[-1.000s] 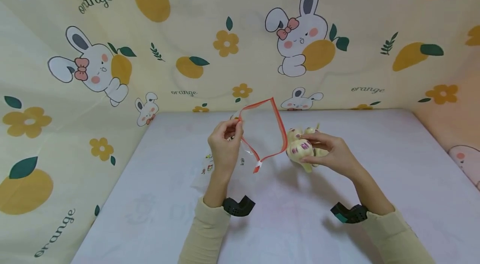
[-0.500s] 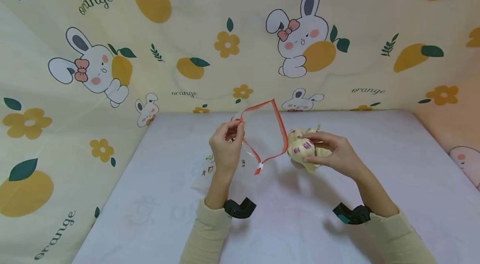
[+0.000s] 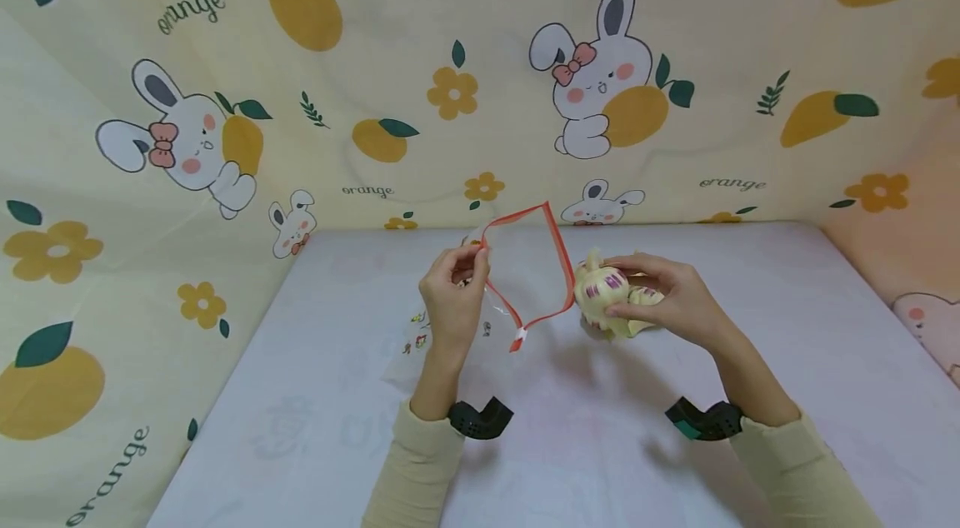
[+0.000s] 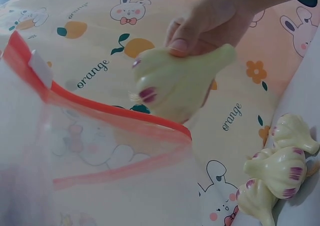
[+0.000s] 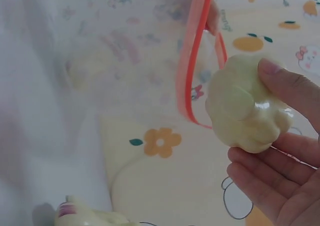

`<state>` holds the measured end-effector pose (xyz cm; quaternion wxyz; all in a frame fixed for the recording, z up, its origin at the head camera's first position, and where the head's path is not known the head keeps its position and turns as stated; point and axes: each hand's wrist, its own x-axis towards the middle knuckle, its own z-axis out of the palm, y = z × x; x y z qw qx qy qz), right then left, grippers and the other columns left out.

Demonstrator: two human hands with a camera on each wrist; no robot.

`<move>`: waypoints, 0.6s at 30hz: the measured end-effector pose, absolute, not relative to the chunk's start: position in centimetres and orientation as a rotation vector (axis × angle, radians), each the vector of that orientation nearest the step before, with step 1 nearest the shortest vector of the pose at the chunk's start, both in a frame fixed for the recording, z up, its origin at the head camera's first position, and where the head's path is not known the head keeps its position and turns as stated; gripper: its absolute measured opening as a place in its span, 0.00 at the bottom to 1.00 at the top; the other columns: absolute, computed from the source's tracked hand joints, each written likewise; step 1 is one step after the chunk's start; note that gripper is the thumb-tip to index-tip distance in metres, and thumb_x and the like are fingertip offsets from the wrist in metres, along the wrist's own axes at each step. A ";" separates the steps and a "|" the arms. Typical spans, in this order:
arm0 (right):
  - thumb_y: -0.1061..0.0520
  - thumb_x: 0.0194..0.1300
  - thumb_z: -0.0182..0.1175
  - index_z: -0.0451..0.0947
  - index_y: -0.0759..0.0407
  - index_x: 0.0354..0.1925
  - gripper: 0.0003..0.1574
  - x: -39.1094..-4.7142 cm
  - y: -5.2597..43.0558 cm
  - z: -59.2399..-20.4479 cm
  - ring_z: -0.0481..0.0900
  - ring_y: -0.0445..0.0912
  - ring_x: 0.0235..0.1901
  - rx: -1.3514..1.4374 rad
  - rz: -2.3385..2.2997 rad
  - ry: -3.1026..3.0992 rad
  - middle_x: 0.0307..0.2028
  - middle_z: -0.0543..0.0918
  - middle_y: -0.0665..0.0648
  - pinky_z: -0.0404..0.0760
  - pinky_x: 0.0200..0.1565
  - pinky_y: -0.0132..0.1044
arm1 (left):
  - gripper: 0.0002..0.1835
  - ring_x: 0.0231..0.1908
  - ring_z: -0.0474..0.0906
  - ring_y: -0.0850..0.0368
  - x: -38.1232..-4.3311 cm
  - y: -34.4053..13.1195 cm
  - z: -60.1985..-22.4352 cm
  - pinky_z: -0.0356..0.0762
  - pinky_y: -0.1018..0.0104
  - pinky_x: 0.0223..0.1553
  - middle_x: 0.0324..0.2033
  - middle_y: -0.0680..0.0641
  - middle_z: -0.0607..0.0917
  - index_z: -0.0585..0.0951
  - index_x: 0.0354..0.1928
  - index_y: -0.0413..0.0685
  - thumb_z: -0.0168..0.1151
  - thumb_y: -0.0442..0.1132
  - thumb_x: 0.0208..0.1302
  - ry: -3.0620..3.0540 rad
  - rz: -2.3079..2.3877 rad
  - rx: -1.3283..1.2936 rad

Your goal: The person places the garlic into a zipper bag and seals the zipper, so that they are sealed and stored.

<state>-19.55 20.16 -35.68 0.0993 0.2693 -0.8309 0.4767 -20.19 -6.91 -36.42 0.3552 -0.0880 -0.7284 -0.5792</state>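
I have the left hand (image 3: 452,295) pinching the bag (image 4: 125,198) by its red rim (image 3: 559,253), probably so the mouth gapes toward the right hand (image 3: 682,301). There I hold a garlic (image 4: 175,83) between thumb and fingers, outside the bag, just beside its rim; that side grip likely keeps the palm clear. Other bulbs (image 4: 280,171) lie on the table (image 3: 315,445) near the right hand.

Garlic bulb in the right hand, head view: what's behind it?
Part of another garlic bulb shows past the held bulb. The held bulb and right hand cover whatever else is there.
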 end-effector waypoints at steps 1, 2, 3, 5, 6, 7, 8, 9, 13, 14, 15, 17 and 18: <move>0.68 0.46 0.74 0.78 0.68 0.52 0.33 -19.6 20.1 -35.6 0.77 0.24 0.42 0.799 1.410 -2.455 0.44 0.77 0.25 0.79 0.45 0.16 | 0.08 0.27 0.80 0.54 -20.2 -6.9 -36.4 0.79 0.83 0.33 0.29 0.37 0.85 0.84 0.35 0.33 0.64 0.34 0.62 -1.883 -1.497 -0.226; 0.68 0.46 0.74 0.78 0.68 0.52 0.33 -19.6 20.0 -35.5 0.77 0.24 0.42 0.803 1.415 -2.450 0.44 0.77 0.25 0.79 0.45 0.15 | 0.08 0.27 0.80 0.54 -20.2 -6.9 -36.4 0.79 0.83 0.33 0.29 0.37 0.85 0.83 0.35 0.33 0.64 0.34 0.62 -1.882 -1.499 -0.225; 0.68 0.46 0.74 0.78 0.68 0.53 0.32 -19.7 19.9 -35.3 0.77 0.23 0.42 0.808 1.416 -2.447 0.44 0.77 0.24 0.78 0.45 0.15 | 0.08 0.27 0.80 0.54 -20.2 -6.9 -36.4 0.79 0.83 0.33 0.29 0.37 0.85 0.83 0.35 0.32 0.64 0.34 0.62 -1.882 -1.499 -0.224; 0.68 0.46 0.73 0.78 0.69 0.53 0.32 -19.7 19.7 -35.1 0.78 0.23 0.42 0.821 1.425 -2.439 0.45 0.77 0.24 0.78 0.45 0.15 | 0.08 0.27 0.80 0.54 -20.2 -6.9 -36.4 0.79 0.83 0.32 0.29 0.37 0.85 0.83 0.34 0.32 0.64 0.34 0.62 -1.882 -1.498 -0.225; 0.68 0.46 0.73 0.78 0.69 0.53 0.32 -19.7 19.6 -35.0 0.78 0.23 0.42 0.827 1.426 -2.436 0.45 0.77 0.24 0.78 0.46 0.15 | 0.08 0.27 0.80 0.53 -20.1 -6.9 -36.4 0.79 0.83 0.32 0.29 0.37 0.85 0.83 0.34 0.32 0.64 0.34 0.62 -1.881 -1.498 -0.226; 0.68 0.46 0.73 0.78 0.69 0.53 0.32 -19.8 19.5 -35.0 0.78 0.23 0.42 0.832 1.429 -2.433 0.46 0.77 0.24 0.78 0.46 0.15 | 0.08 0.27 0.81 0.54 -20.1 -6.9 -36.3 0.79 0.83 0.32 0.29 0.37 0.85 0.83 0.34 0.32 0.64 0.34 0.62 -1.882 -1.497 -0.227; 0.68 0.47 0.73 0.78 0.69 0.53 0.32 -19.8 19.4 -34.9 0.78 0.23 0.42 0.837 1.432 -2.431 0.46 0.77 0.24 0.78 0.46 0.14 | 0.08 0.27 0.81 0.54 -20.1 -6.9 -36.3 0.79 0.83 0.32 0.28 0.37 0.85 0.83 0.34 0.32 0.64 0.33 0.61 -1.881 -1.497 -0.228; 0.68 0.47 0.73 0.78 0.69 0.53 0.32 -19.8 19.3 -34.8 0.78 0.23 0.42 0.840 1.435 -2.426 0.46 0.77 0.24 0.78 0.46 0.14 | 0.08 0.27 0.81 0.54 -20.1 -6.9 -36.3 0.79 0.83 0.32 0.28 0.37 0.85 0.83 0.34 0.32 0.64 0.33 0.61 -1.882 -1.495 -0.230; 0.69 0.47 0.72 0.77 0.70 0.53 0.32 -20.0 19.1 -34.4 0.77 0.23 0.43 0.843 1.455 -2.417 0.46 0.77 0.24 0.78 0.47 0.15 | 0.08 0.27 0.80 0.54 -20.1 -6.8 -36.3 0.79 0.84 0.32 0.28 0.37 0.85 0.83 0.34 0.32 0.64 0.33 0.61 -1.882 -1.498 -0.232; 0.69 0.47 0.72 0.77 0.70 0.53 0.32 -20.1 19.0 -34.4 0.77 0.24 0.43 0.843 1.458 -2.418 0.46 0.77 0.24 0.78 0.47 0.15 | 0.08 0.27 0.80 0.54 -20.1 -6.8 -36.2 0.79 0.84 0.32 0.28 0.36 0.85 0.84 0.34 0.32 0.64 0.33 0.61 -1.881 -1.500 -0.231; 0.69 0.48 0.72 0.77 0.70 0.53 0.32 -20.1 18.9 -34.3 0.77 0.24 0.43 0.841 1.466 -2.419 0.46 0.77 0.25 0.78 0.47 0.15 | 0.08 0.27 0.80 0.54 -20.1 -6.7 -36.2 0.79 0.84 0.32 0.28 0.36 0.85 0.84 0.34 0.32 0.64 0.33 0.61 -1.880 -1.501 -0.231; 0.69 0.48 0.72 0.77 0.70 0.53 0.32 -20.2 18.8 -34.2 0.77 0.24 0.43 0.839 1.478 -2.419 0.45 0.77 0.25 0.78 0.47 0.15 | 0.08 0.27 0.80 0.54 -20.0 -6.6 -36.2 0.79 0.84 0.32 0.28 0.36 0.85 0.84 0.34 0.32 0.64 0.33 0.61 -1.877 -1.503 -0.230; 0.69 0.48 0.72 0.77 0.71 0.53 0.32 -20.3 18.8 -34.1 0.77 0.24 0.43 0.840 1.476 -2.419 0.45 0.77 0.24 0.78 0.47 0.15 | 0.08 0.27 0.80 0.54 -20.0 -6.6 -36.2 0.79 0.84 0.32 0.28 0.36 0.85 0.84 0.34 0.32 0.64 0.33 0.61 -1.878 -1.502 -0.228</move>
